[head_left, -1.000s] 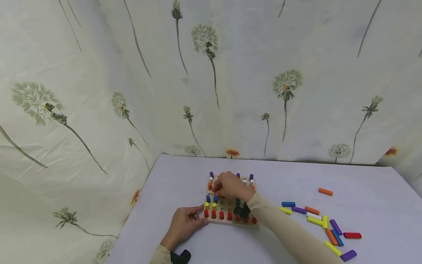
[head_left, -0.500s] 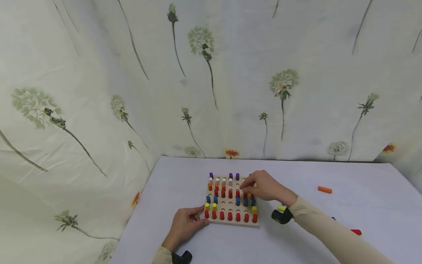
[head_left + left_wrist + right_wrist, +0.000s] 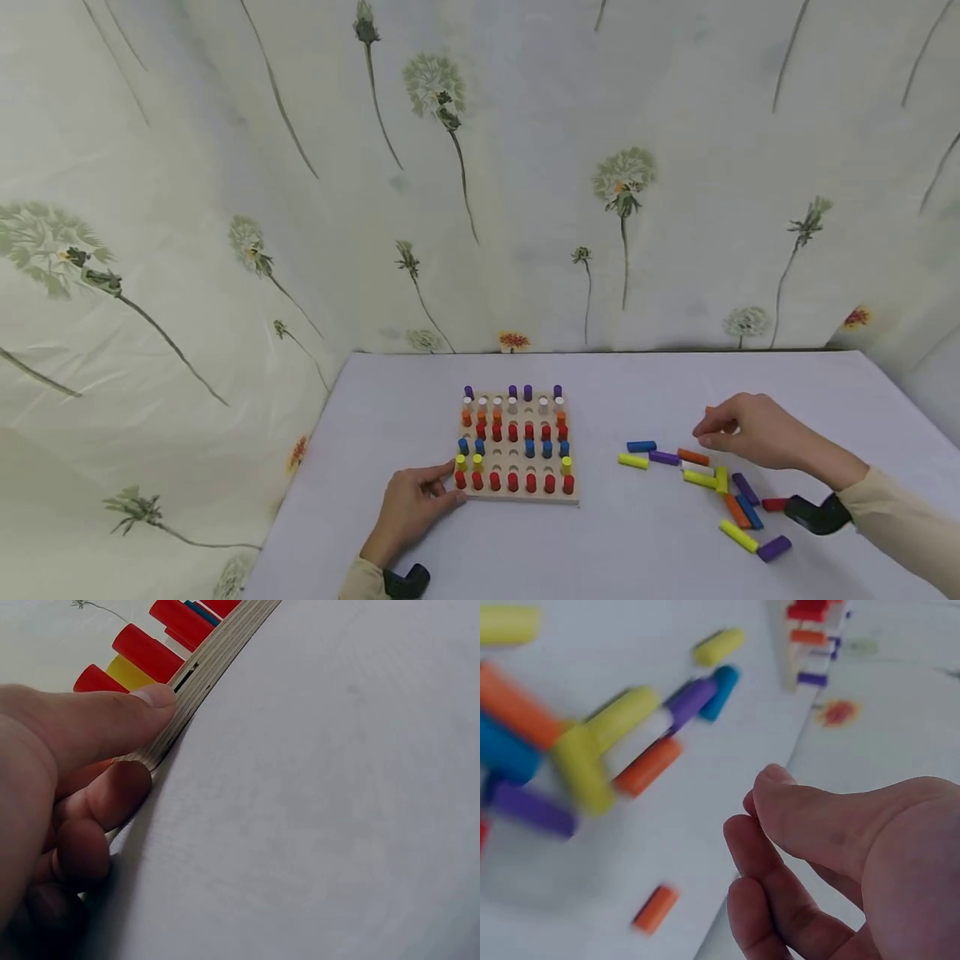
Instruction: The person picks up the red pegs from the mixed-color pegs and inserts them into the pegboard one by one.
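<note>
A square wooden pegboard (image 3: 517, 499) bears rows of coloured pegs, among them a full front row of red pegs (image 3: 495, 481); some holes farther back are bare. My left hand (image 3: 411, 507) grips its near left corner, and in the left wrist view the thumb (image 3: 154, 697) presses the board's edge. Away to the right, my right hand (image 3: 761, 433) hovers beyond the loose pegs, fingers loosely bent with nothing between them. A lone orange peg (image 3: 656, 909) lies on the table below that hand, mostly hidden by it in the head view.
Loose pegs lie scattered right of the board, including a blue peg (image 3: 641, 447), a yellow peg (image 3: 738, 536) and a purple peg (image 3: 774, 547). The table (image 3: 540, 554) has a white cover. A dandelion-patterned curtain (image 3: 525, 167) hangs behind.
My right hand has left the pegboard and travelled right, past the loose pegs to the lone orange peg. My left hand stays at the board's corner. The head view has shifted slightly.
</note>
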Tool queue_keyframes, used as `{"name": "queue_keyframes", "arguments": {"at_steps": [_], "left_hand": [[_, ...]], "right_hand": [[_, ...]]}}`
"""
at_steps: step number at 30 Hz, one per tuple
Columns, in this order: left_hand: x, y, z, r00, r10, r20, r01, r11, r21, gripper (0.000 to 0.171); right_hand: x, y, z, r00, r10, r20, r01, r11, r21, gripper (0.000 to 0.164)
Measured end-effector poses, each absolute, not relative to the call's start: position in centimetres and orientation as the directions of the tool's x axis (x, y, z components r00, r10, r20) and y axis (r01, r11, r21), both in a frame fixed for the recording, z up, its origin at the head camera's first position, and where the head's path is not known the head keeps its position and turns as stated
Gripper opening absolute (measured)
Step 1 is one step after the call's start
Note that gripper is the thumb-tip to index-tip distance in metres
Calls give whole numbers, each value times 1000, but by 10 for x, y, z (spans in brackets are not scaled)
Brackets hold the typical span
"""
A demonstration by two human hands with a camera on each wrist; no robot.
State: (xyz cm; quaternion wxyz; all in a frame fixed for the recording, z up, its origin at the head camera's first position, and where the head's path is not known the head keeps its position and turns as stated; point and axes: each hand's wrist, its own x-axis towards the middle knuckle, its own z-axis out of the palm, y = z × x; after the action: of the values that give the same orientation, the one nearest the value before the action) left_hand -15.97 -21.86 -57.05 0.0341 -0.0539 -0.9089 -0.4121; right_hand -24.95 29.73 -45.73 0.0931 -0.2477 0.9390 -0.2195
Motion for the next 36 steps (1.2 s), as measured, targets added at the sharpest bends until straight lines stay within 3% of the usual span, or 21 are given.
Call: {"name": "queue_keyframes", "arguments": {"at_steps": [9, 14, 27, 36], "left_hand": [[-159, -218, -571, -994, 47, 102, 107, 663, 741, 49], [-157, -216, -570, -994, 54, 92, 105, 652, 751, 50], [-159, -219, -570, -993, 64, 98, 116, 643, 757, 50], [-161, -221, -573, -993, 72, 96, 120, 630, 767, 50]], "right_hand": [[-233, 365, -485, -891, -359, -278, -230, 884, -407, 23], [-222, 385, -505, -890, -314, -330, -170, 901, -399, 28], [-212, 392, -547, -958, -227, -174, -144, 908, -393, 23], [-208, 391, -548, -988, -152, -36, -124, 903, -411, 14]]}}
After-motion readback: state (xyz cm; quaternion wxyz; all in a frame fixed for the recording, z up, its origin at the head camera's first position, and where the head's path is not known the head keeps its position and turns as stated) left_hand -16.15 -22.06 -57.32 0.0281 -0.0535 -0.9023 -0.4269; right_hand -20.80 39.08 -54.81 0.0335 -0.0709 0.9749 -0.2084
